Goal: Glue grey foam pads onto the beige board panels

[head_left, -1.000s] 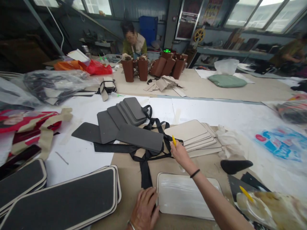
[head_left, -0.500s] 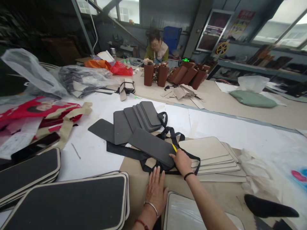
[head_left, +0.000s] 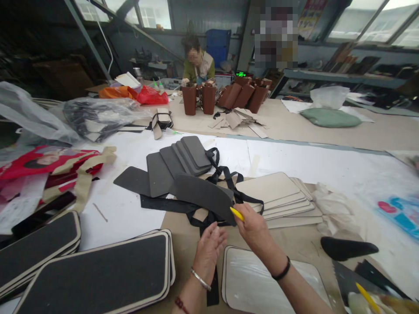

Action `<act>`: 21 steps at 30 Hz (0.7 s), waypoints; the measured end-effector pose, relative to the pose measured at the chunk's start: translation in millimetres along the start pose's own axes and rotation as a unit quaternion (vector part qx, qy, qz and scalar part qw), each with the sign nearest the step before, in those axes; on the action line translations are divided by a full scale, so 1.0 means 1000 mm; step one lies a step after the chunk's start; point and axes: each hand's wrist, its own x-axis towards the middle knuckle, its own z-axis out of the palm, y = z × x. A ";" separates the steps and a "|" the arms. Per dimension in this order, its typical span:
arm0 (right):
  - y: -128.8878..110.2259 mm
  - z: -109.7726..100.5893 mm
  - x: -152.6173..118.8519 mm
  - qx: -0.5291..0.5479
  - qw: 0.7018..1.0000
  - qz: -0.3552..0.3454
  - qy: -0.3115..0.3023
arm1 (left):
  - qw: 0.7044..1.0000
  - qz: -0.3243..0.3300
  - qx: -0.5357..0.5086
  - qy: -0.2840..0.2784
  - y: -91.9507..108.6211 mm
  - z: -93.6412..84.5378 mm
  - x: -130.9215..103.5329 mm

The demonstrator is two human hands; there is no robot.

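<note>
My right hand [head_left: 253,226] is closed on the near end of a dark grey rounded panel [head_left: 203,194], which bends upward off the pile. A yellow pointed tool [head_left: 237,213] sticks out of the same hand; its exact kind is hard to make out. My left hand [head_left: 209,246] is open, palm turned up and fingers loosely curved, just below the panel's end and apart from it. Black straps [head_left: 225,174] lie under and behind the panel. Beyond it is a fan of grey panels [head_left: 178,159]; to the right, a stack of cream panels [head_left: 278,196].
Large black panels with cream edges [head_left: 98,274] are stacked at front left. A pale film-covered panel [head_left: 271,279] lies at front right, near a dark curved piece [head_left: 348,247]. Across the table, a person [head_left: 198,65] sits behind brown leather-like pieces [head_left: 209,99].
My right hand has picked up the panel's near end, which now bends. My left hand has risen from the table and turned its palm up. The camera view has shifted right.
</note>
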 end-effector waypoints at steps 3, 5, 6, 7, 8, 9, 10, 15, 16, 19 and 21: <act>-0.001 -0.026 -0.041 0.100 0.993 -0.013 0.067 | 0.987 -0.040 -0.152 -0.032 0.014 0.010 -0.009; 0.003 -0.040 -0.068 0.151 0.983 0.036 0.096 | 0.982 -0.033 -0.184 -0.016 0.019 0.012 -0.013; 0.007 -0.046 -0.081 0.169 0.977 0.077 0.104 | 0.981 -0.032 -0.190 0.005 0.020 0.012 -0.015; 0.011 -0.050 -0.094 0.184 0.969 0.125 0.107 | 0.980 -0.032 -0.192 0.029 0.019 0.012 -0.017; 0.015 -0.053 -0.105 0.199 0.959 0.173 0.102 | 0.980 -0.035 -0.188 0.053 0.018 0.012 -0.020; 0.019 -0.055 -0.116 0.215 0.947 0.220 0.091 | 0.980 -0.038 -0.179 0.074 0.016 0.013 -0.023; 0.023 -0.055 -0.126 0.235 0.933 0.260 0.075 | 0.981 -0.038 -0.166 0.090 0.013 0.015 -0.027; 0.031 -0.046 -0.170 0.345 0.870 0.352 -0.021 | 0.990 -0.031 -0.096 0.095 -0.009 0.026 -0.052; 0.033 -0.044 -0.180 0.350 0.865 0.357 -0.030 | 0.992 -0.031 -0.082 0.090 -0.013 0.025 -0.056; 0.047 -0.037 -0.216 0.289 0.876 0.385 -0.030 | 0.995 -0.021 -0.022 0.093 -0.025 0.009 -0.066; 0.062 -0.034 -0.240 0.220 0.884 0.411 -0.035 | 0.994 -0.029 0.036 0.095 -0.032 -0.009 -0.068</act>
